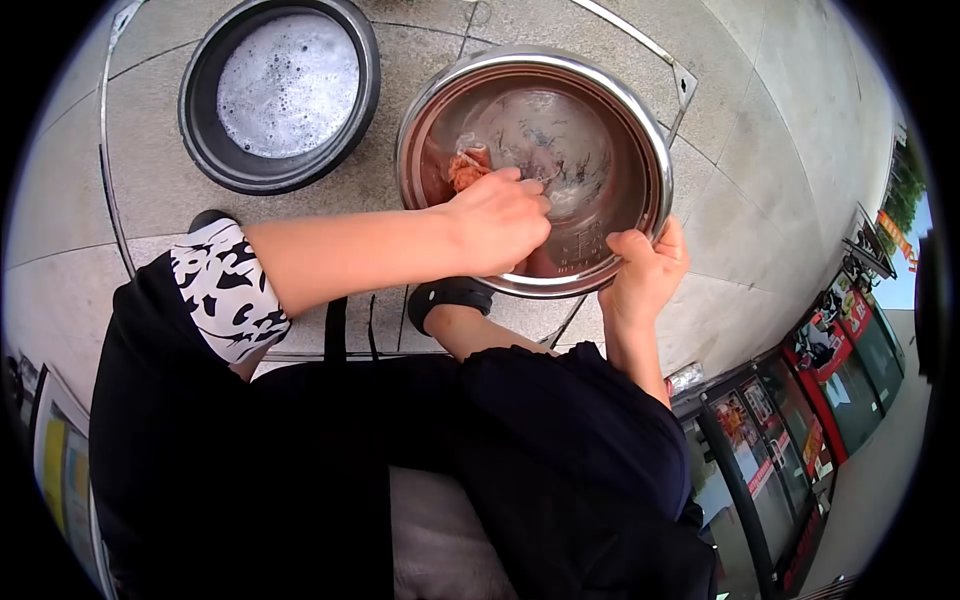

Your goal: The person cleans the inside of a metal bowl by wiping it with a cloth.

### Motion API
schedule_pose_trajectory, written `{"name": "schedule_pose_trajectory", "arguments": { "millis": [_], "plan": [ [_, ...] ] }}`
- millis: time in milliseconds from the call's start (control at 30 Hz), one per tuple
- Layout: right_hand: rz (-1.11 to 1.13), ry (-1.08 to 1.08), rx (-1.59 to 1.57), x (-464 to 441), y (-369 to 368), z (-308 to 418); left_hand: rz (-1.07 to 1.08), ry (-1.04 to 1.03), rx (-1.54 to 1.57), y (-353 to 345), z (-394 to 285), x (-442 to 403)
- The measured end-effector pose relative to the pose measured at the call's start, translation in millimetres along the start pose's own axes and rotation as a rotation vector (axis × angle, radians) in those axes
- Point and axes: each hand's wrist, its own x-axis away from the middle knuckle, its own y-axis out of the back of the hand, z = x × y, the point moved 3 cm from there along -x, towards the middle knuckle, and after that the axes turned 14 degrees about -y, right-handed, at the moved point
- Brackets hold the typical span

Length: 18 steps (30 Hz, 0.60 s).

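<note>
A round steel basin (460, 66) with a shiny rim and a reddish-brown inner wall holds some clear liquid. My left hand (500, 222) reaches over its near left rim, the fingers curled down inside; what they hold, if anything, is hidden. Beside the knuckles, against the inner left wall, lies a crumpled orange-pink piece (468, 170) with a whitish, filmy part. My right hand (648, 265) grips the basin's near right rim, thumb on the inner side and fingers outside.
A black tub (190, 130) of foamy, greyish liquid stands on the paving (150, 110) at the upper left. My foot in a black shoe (450, 297) is close to the basin's near edge. Shopfronts (770, 430) line the lower right.
</note>
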Motion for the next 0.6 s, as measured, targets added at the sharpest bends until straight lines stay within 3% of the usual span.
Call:
{"name": "schedule_pose_trajectory", "arguments": {
  "millis": [67, 167, 233, 267, 333, 367, 433, 467, 533, 567, 600],
  "plan": [
    [0.037, -0.025, 0.061, -6, 8, 2, 0.182, -0.079, -0.274, 16, 2, 7],
    [0.077, -0.053, 0.121, -23, 14, 17, 0.198, -0.074, -0.308, 25, 8, 14],
    [0.075, -0.126, 0.122, -31, 22, 22, -0.291, -0.144, 0.021, 46, 3, 21],
    [0.064, -0.132, 0.116, -33, 23, 26, -0.282, -0.151, 0.028, 59, 5, 23],
    [0.112, -0.172, 0.175, -35, 22, 34, -0.605, -0.228, -0.395, 95, 12, 26],
    [0.127, -0.194, 0.204, -36, 20, 37, -0.603, -0.234, -0.389, 94, 16, 24],
    [0.203, -0.200, 0.256, -42, 22, 39, -0.778, 0.149, -0.231, 94, 34, 28],
    [0.288, -0.200, 0.308, -46, 22, 40, -0.779, 0.149, -0.234, 91, 39, 27],
    [0.366, -0.170, 0.285, -52, 23, 41, -0.301, 0.616, 0.427, 63, 66, 27],
    [0.357, -0.165, 0.258, -53, 20, 45, -0.304, 0.618, 0.421, 54, 72, 28],
    [0.345, -0.162, 0.228, -53, 18, 48, -0.453, 0.584, 0.522, 46, 77, 30]
  ]
}}
